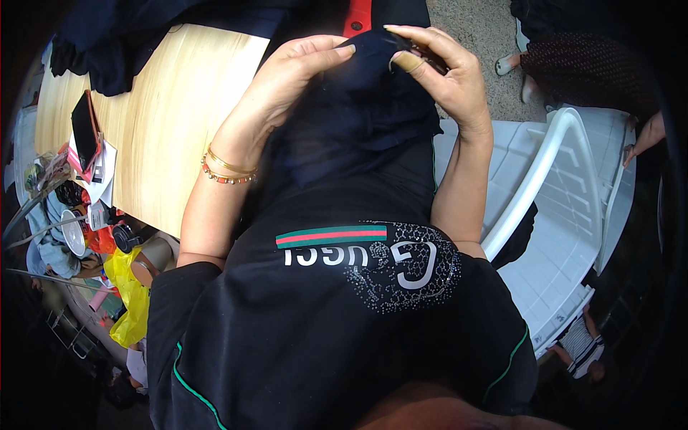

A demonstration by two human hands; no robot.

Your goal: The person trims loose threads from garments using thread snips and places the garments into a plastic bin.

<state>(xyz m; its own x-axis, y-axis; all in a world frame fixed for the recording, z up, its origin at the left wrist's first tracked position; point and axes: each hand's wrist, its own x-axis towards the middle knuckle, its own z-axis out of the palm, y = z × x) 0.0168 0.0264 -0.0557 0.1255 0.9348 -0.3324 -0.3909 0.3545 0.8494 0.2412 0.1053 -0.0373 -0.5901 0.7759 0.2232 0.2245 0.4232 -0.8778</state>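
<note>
Dark navy cloth lies over my lap and rises in a fold between my hands. My left hand pinches the fold's left edge between thumb and fingers. At the fold's right side is my right hand, its fingers curled, with a tan wrap round the thumb. A small dark object shows between that thumb and the fingers; its kind I cannot make out. Two bracelets circle my left wrist.
To the left stands a pale wooden table bearing more dark cloth and a dark, flat, red-edged object. A yellow plastic bag hangs below. White plastic chairs stand close on my right, with people beyond.
</note>
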